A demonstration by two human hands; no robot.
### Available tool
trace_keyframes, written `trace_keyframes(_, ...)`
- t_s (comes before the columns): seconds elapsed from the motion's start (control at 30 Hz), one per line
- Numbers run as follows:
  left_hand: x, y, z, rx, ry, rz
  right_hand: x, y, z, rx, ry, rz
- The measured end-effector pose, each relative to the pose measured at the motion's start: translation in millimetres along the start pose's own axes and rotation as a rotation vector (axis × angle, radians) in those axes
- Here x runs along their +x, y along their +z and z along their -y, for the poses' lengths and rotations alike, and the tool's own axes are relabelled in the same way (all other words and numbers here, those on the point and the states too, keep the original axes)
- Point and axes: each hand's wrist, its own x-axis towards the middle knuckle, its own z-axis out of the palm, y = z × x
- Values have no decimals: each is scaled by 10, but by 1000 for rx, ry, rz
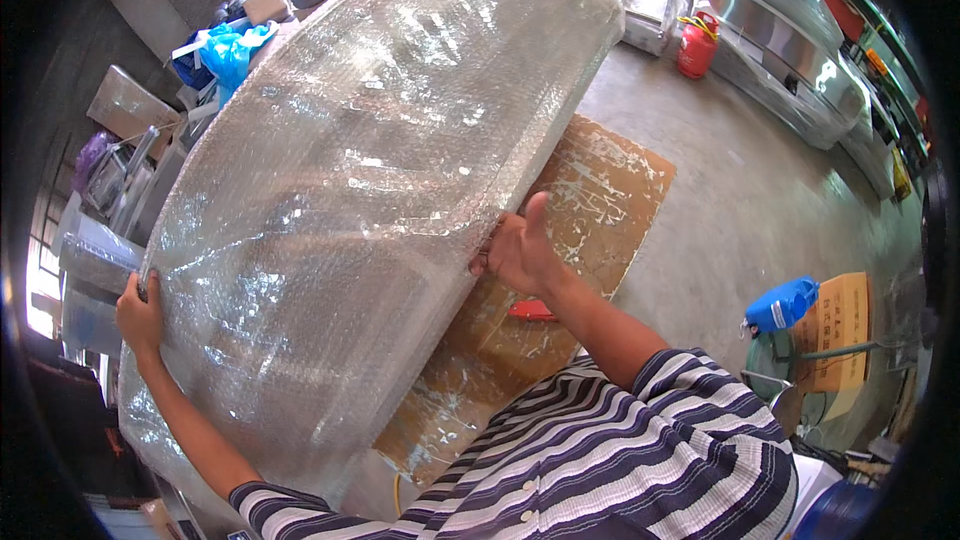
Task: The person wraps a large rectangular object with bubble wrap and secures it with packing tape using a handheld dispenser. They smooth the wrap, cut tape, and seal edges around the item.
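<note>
A large, long object wrapped in clear bubble wrap (pixel 330 210) lies in front of me and fills much of the view. What is inside the wrap is hard to make out. On its left edge, my left hand (pixel 140 310) is closed, its fingers round the rim. My right hand (pixel 515 252) is at the opposite side edge, its fingers curled against the wrap and its thumb sticking up and away. Beneath that side is a worn brown board (pixel 600 185) with white scuffs. A red tool (pixel 532 311), its kind unclear, rests on the board under my right forearm.
At the far right stand a red gas cylinder (pixel 697 45) and plastic-wrapped metal units (pixel 770 50). A blue container (pixel 783 304) and a cardboard box (pixel 838 325) are on the floor to my right. Blue plastic bags (pixel 228 52) and stacked items crowd the left side.
</note>
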Motion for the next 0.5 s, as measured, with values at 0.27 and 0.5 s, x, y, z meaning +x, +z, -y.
trace_keyframes(0.27, -120, -236, -210, 29, -6, -58, 123, 225, 29, -618, 98, -208)
trace_keyframes(0.5, -67, -163, -81, -15, 66, 27, 44, -17, -90, -657, -55, -136)
